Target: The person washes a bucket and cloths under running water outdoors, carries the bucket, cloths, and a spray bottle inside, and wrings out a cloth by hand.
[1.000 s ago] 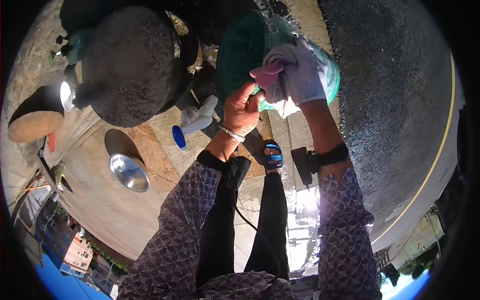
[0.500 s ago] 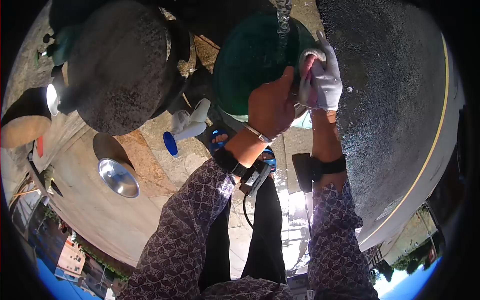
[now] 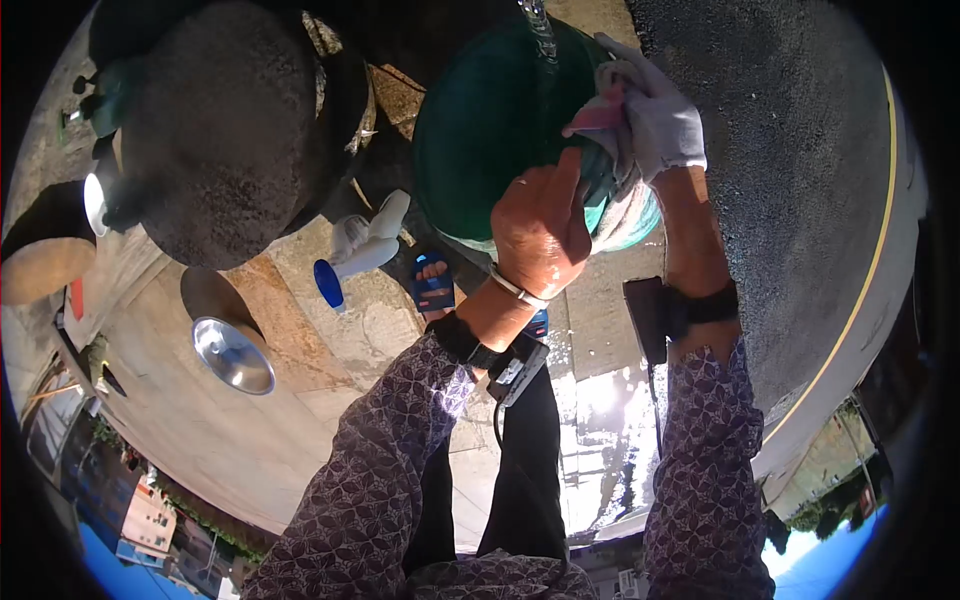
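Observation:
My right hand (image 3: 665, 125) wears a pale glove. It is closed on a wet pink and white cloth (image 3: 605, 110) over the right rim of a green tub (image 3: 432, 150). My bare left hand (image 3: 540, 228), with a bracelet at the wrist, is at the tub's near side. Its fingers are curled close to the cloth; what they hold, if anything, is hidden. A stream of water (image 3: 541, 32) falls into the tub from above.
A large dark round lid or drum (image 3: 220, 130) stands to the left. On the paving lie a white bottle-like container with a blue end (image 3: 328, 285) and a shiny metal bowl (image 3: 232, 355). Dark asphalt (image 3: 800, 220) with a yellow line runs along the right.
My right hand has shifted slightly right, and more of the pink and white cloth shows from it. The left hand has moved slightly lower in view. The camera view has shifted a little.

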Demonstrator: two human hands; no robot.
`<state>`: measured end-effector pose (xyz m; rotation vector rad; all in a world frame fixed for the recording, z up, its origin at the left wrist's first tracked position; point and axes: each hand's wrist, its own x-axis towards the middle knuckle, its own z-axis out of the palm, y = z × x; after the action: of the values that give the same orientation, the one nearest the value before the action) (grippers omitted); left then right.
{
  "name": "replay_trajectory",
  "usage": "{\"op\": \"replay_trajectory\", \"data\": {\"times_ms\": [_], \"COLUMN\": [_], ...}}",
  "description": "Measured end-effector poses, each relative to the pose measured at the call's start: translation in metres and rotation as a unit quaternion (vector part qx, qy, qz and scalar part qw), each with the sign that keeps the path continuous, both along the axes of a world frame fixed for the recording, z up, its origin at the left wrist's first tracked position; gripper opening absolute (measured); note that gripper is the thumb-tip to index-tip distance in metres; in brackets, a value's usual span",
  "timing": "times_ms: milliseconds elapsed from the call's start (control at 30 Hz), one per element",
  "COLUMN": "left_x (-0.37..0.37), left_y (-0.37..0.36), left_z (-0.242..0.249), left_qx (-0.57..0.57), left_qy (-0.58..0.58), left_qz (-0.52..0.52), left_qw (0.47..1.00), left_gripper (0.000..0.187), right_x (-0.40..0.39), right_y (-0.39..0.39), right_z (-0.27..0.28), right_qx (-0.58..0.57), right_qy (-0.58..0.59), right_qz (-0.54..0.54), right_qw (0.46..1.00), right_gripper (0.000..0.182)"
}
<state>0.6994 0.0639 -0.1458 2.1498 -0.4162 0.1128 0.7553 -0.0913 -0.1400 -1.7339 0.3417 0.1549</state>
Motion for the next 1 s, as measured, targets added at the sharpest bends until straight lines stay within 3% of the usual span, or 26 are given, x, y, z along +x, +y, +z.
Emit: {"op": "replay_trajectory", "data": {"times_ms": [33, 67, 100, 133, 200, 267, 367, 400, 433, 467, 500, 533, 567, 600, 633, 667, 733, 800, 833, 867, 900, 933, 967, 1000], "left_x": [0.000, -0.003, -0.005, -0.006, 0.006, 0.025, 0.024, 0.030, 0.034, 0.030, 0.032, 0.035, 0.043, 0.046, 0.050, 0.053, 0.063, 0.072, 0.078, 0.081, 0.086, 0.085, 0.086, 0.081], "left_y": [-0.002, 0.002, 0.009, 0.017, 0.040, 0.037, 0.023, 0.022, 0.027, 0.033, 0.037, 0.039, 0.045, 0.052, 0.057, 0.057, 0.050, 0.039, 0.036, 0.036, 0.041, 0.045, 0.051, 0.062], "left_z": [0.005, 0.004, 0.002, 0.000, -0.009, 0.001, 0.003, -0.002, -0.001, -0.002, -0.010, -0.023, -0.029, -0.032, -0.034, -0.035, -0.038, -0.029, -0.030, -0.033, -0.039, -0.036, -0.036, -0.035], "left_qx": [-0.004, -0.002, -0.015, -0.028, 0.013, 0.113, 0.039, 0.038, 0.038, 0.039, 0.039, -0.006, 0.002, 0.016, 0.037, 0.041, -0.005, 0.049, 0.071, 0.093, 0.056, 0.021, 0.005, -0.006], "left_qy": [-0.002, -0.003, -0.027, -0.050, -0.030, -0.018, 0.031, 0.027, 0.020, 0.023, 0.008, -0.033, -0.050, -0.062, -0.050, -0.048, -0.033, -0.013, -0.016, -0.018, -0.018, 0.067, 0.077, 0.093], "left_qz": [-0.019, -0.020, -0.057, -0.094, -0.096, -0.006, 0.109, 0.101, 0.088, 0.078, 0.079, 0.094, 0.090, 0.091, 0.111, 0.111, 0.082, 0.099, 0.105, 0.109, 0.096, 0.100, 0.079, 0.059], "left_qw": [1.000, 1.000, 0.998, 0.994, 0.995, 0.993, 0.993, 0.994, 0.995, 0.996, 0.996, 0.995, 0.995, 0.994, 0.992, 0.992, 0.996, 0.994, 0.992, 0.990, 0.994, 0.992, 0.994, 0.994], "left_gripper": [0.034, 0.034, 0.033, 0.032, 0.024, 0.015, 0.009, 0.009, 0.010, 0.012, 0.013, 0.011, 0.011, 0.012, 0.012, 0.012, 0.013, 0.016, 0.018, 0.020, 0.020, 0.019, 0.017, 0.015], "right_x": [0.030, 0.047, 0.060, 0.053, 0.034, -0.019, -0.047, -0.041, -0.034, -0.036, -0.038, -0.038, -0.060, -0.075, -0.094, -0.098, -0.112, -0.094, -0.085, -0.083, -0.087, -0.082, -0.086, -0.097], "right_y": [-0.021, -0.032, -0.033, -0.032, -0.028, 0.047, 0.087, 0.075, 0.065, 0.053, 0.017, 0.016, -0.020, -0.031, -0.048, -0.041, -0.023, 0.041, 0.061, 0.070, 0.069, 0.069, 0.062, 0.052], "right_z": [-0.025, -0.030, -0.039, -0.042, -0.045, 0.018, -0.008, -0.015, -0.015, -0.022, -0.105, -0.059, -0.131, -0.158, -0.185, -0.182, -0.169, -0.088, -0.059, -0.042, -0.042, -0.047, -0.059, -0.091], "right_qx": [-0.060, 0.214, 0.016, 0.016, -0.080, -0.249, -0.282, -0.106, 0.081, 0.261, -0.136, -0.005, -0.007, 0.007, 0.277, 0.279, 0.057, -0.023, -0.243, -0.447, -0.423, -0.397, -0.277, -0.230], "right_qy": [-0.019, 0.078, 0.115, 0.115, 0.026, -0.117, -0.219, -0.103, 0.027, 0.163, 0.004, 0.168, 0.157, 0.238, 0.267, 0.270, 0.186, 0.077, -0.015, -0.104, -0.062, -0.029, -0.084, -0.095], "right_qz": [0.049, -0.029, -0.129, -0.132, 0.081, 0.010, -0.094, -0.179, -0.249, -0.307, -0.082, -0.215, -0.181, -0.212, -0.388, -0.387, -0.333, -0.268, -0.166, -0.050, -0.049, -0.054, -0.114, -0.195], "right_qw": [0.997, 0.973, 0.985, 0.984, 0.993, 0.961, 0.929, 0.973, 0.965, 0.900, 0.987, 0.962, 0.971, 0.948, 0.838, 0.836, 0.923, 0.960, 0.956, 0.887, 0.903, 0.916, 0.951, 0.949], "right_gripper": [0.040, 0.035, 0.015, 0.015, 0.027, 0.022, 0.019, 0.024, 0.029, 0.036, 0.038, 0.038, 0.036, 0.037, 0.024, 0.024, 0.028, 0.034, 0.039, 0.045, 0.049, 0.053, 0.054, 0.053]}}
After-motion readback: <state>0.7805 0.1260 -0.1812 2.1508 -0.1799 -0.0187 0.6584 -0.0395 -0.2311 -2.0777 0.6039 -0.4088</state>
